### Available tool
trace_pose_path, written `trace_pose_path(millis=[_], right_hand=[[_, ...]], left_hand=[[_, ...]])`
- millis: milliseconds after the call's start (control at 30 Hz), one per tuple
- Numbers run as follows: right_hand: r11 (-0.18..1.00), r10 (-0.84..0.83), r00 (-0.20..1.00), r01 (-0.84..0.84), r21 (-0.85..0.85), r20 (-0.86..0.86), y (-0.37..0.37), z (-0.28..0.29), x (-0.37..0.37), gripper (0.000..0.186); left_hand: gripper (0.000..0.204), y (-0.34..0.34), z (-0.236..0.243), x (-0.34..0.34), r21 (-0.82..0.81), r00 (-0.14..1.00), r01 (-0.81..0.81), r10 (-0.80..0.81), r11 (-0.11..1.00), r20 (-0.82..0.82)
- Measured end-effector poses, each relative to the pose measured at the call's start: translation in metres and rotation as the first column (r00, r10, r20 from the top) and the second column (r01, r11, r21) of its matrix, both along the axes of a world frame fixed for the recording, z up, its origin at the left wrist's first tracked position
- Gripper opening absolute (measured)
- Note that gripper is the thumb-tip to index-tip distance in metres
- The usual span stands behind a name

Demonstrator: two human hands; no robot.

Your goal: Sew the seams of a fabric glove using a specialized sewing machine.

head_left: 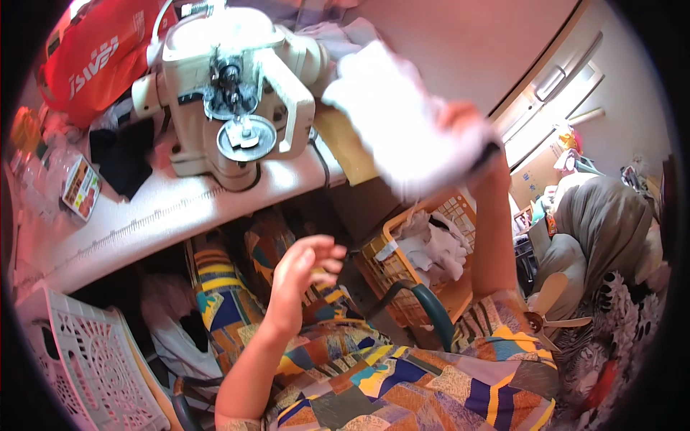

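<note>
My right hand (463, 118) is raised at the right of the table, its fingers closed on a white cloth (388, 118). Motion blurs the cloth, and its exact kind does not show. Over my lap hangs my left hand (305, 269), holding nothing, with the fingers loosely bent and apart. In front of me on the table is a cream sewing machine (223, 79) with a lit head and a round metal disc (246, 138). The cloth is in the air to the right of the machine, apart from it.
An orange-yellow basket (406, 269) of pale cloths stands below my right arm, beside the chair's armrest (435, 316). A white lattice basket (97, 359) is at lower left. Black cloth (122, 158), a clear bottle (54, 179) and a red bag (108, 65) lie left of the machine.
</note>
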State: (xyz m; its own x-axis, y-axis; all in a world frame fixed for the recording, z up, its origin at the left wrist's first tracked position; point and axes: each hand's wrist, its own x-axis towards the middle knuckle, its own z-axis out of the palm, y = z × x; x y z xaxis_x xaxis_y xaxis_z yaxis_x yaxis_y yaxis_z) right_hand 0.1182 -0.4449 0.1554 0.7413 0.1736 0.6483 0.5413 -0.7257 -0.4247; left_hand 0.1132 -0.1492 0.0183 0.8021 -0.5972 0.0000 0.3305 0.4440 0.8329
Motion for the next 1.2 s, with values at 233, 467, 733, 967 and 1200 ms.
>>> trace_pose_path(millis=[233,467,733,967,1200], right_hand=[[0.875,0.458,0.728,-0.269,0.402,-0.51,0.086,-0.094,-0.118,0.03],[0.47,0.368,0.754,0.354,0.809,-0.544,0.117,-0.138,-0.131,0.061],[0.315,0.172,0.82,0.479,0.819,-0.545,0.145,-0.137,-0.112,0.033],[0.637,0.154,0.873,0.271,0.722,-0.463,0.165,-0.134,-0.107,0.032],[0.762,-0.23,0.954,0.3,0.574,-0.193,0.149,-0.128,-0.096,0.04]], left_hand=[[0.038,-0.021,-0.017,-0.001,-0.269,0.911,-0.252,0.135,0.93,-0.389],[0.033,-0.013,-0.016,-0.026,-0.16,0.948,-0.191,0.14,0.968,-0.287],[0.048,-0.01,-0.036,-0.034,0.228,0.889,-0.449,0.458,0.864,0.016],[0.087,-0.009,-0.026,-0.068,0.027,0.925,-0.342,0.332,0.939,0.183],[0.033,0.01,-0.033,-0.053,0.02,0.943,-0.307,0.307,0.951,-0.128]])
